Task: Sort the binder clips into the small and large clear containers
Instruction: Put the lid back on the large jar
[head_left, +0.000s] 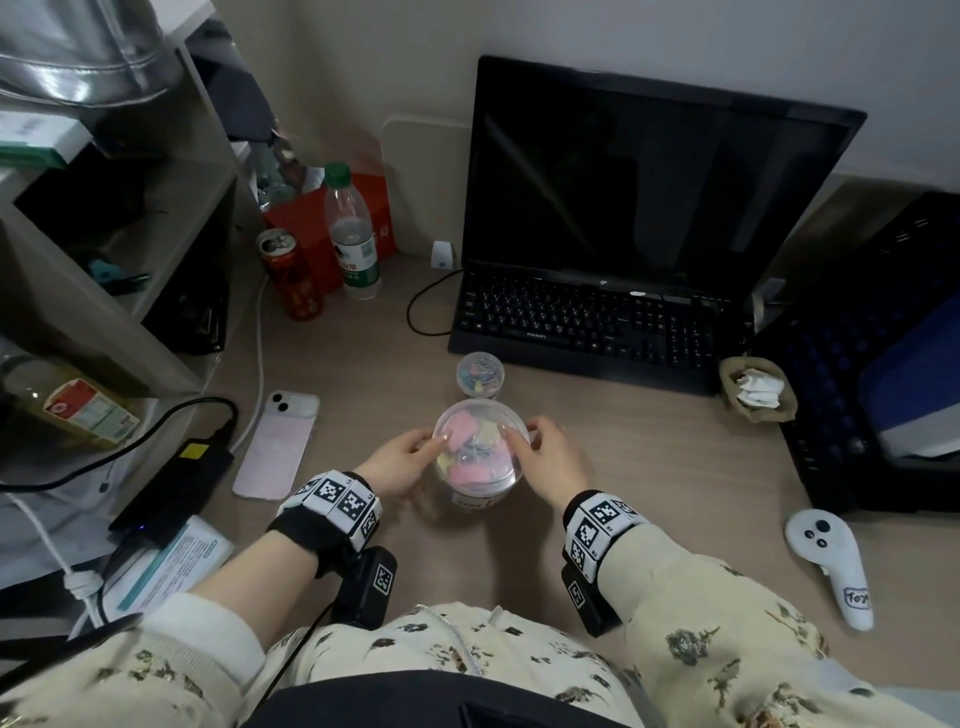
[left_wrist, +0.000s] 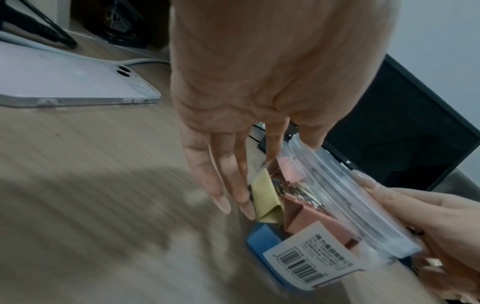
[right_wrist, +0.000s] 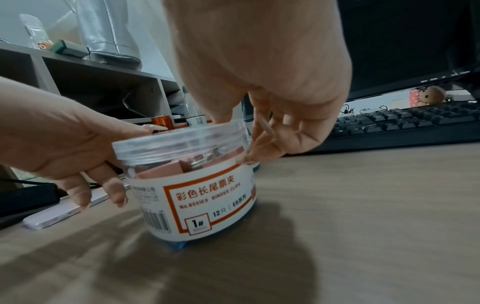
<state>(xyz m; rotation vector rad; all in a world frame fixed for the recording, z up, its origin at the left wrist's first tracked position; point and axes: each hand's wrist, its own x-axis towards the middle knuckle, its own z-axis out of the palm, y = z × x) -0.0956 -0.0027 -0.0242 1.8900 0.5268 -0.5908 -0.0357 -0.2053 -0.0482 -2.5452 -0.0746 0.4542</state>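
Note:
The large clear container (head_left: 470, 499) stands on the desk in front of me, its clear lid (head_left: 480, 415) on top. Pink, yellow and blue binder clips (left_wrist: 267, 197) show through its wall above a white label (right_wrist: 197, 197). My left hand (head_left: 434, 441) holds the lid's left rim between thumb and index finger, and its other fingers (left_wrist: 221, 185) hang straight beside the wall. My right hand (head_left: 519, 441) grips the lid's right rim with curled fingers (right_wrist: 259, 148). Behind it, the small clear container (head_left: 480, 373) holds small coloured clips.
A pink phone (head_left: 275, 447) lies left of the containers, with a black power brick (head_left: 176, 483) and cables further left. A keyboard (head_left: 597, 322) and monitor (head_left: 649, 171) stand behind. A can (head_left: 291, 280) and bottle (head_left: 353, 234) are at back left, a white controller (head_left: 831, 561) at right.

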